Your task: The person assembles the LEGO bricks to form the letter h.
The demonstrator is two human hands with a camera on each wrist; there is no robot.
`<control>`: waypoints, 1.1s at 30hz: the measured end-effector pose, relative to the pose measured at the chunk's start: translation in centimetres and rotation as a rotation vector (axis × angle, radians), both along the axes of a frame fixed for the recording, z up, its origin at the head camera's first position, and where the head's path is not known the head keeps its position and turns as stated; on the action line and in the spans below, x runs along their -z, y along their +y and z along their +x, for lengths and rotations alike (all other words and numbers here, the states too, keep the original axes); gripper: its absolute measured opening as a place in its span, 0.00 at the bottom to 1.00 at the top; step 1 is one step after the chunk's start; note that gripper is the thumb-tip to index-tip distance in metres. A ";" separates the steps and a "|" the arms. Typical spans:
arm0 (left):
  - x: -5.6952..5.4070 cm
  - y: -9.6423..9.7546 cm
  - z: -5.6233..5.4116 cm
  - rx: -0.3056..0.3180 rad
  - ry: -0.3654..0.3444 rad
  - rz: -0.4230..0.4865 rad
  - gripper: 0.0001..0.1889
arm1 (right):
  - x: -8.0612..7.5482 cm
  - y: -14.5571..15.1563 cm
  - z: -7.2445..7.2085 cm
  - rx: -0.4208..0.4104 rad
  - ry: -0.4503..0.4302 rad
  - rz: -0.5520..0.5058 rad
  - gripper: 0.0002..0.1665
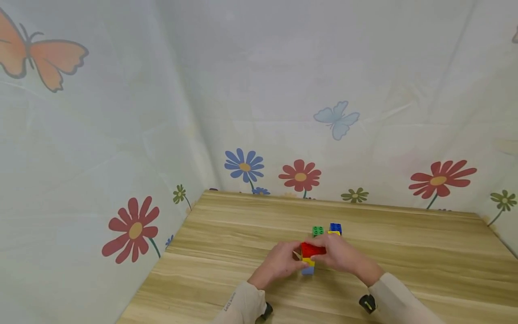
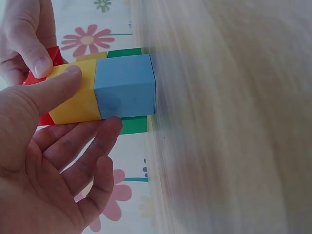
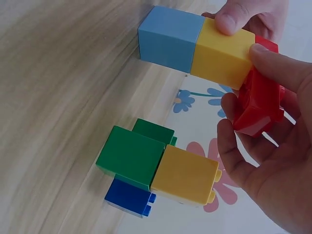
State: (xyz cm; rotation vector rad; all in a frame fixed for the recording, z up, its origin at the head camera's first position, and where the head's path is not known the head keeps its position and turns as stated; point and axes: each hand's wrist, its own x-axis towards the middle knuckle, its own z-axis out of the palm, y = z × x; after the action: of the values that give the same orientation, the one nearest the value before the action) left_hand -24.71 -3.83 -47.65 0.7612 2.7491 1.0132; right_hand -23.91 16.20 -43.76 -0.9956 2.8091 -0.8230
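A small stack stands on the wooden table: a light blue block (image 2: 125,85) at the bottom, a yellow block (image 3: 222,53) on it, and a red brick (image 3: 261,102) on top. The red brick juts out past the yellow block's side. My left hand (image 1: 281,261) grips the yellow block, its thumb on the near face and a fingertip by the light blue block. From the other side my right hand (image 1: 341,254) holds the red brick between thumb and fingers. Part of the red brick is hidden by the fingers.
Just behind the stack stand a green block (image 3: 131,151) with a yellow block (image 3: 185,175) on it, a blue brick (image 3: 129,195) and another green brick (image 3: 153,130). A flowered cloth wall (image 1: 259,112) borders the table (image 1: 226,234) at the back and left.
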 end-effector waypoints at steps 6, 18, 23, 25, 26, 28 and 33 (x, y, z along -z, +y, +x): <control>-0.1 -0.1 0.1 0.004 0.009 -0.003 0.16 | 0.1 0.0 0.2 0.007 0.019 0.012 0.27; 0.0 -0.2 0.1 0.016 0.010 0.014 0.17 | 0.7 0.0 0.0 0.009 0.055 0.001 0.26; 0.0 -0.1 0.0 0.016 -0.006 0.035 0.17 | 0.6 0.0 -0.1 0.020 0.030 0.004 0.25; 0.1 -0.1 0.0 0.017 -0.009 0.044 0.17 | 0.6 0.0 0.0 0.025 0.026 0.013 0.26; 0.1 -0.2 0.0 0.018 -0.009 0.048 0.16 | 0.5 0.0 0.1 0.028 0.024 0.015 0.26; 0.1 -0.2 0.0 0.021 -0.012 0.059 0.16 | 0.5 0.1 0.2 0.032 0.029 0.020 0.27; 0.0 -0.2 0.2 0.026 -0.023 0.071 0.15 | 0.7 0.7 0.6 0.045 0.069 0.002 0.28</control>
State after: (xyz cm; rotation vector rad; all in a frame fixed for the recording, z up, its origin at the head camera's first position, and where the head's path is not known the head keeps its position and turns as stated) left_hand -24.51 -4.08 -47.70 0.7881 2.6894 1.1126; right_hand -23.29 16.87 -44.41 -0.9831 2.8996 -0.8059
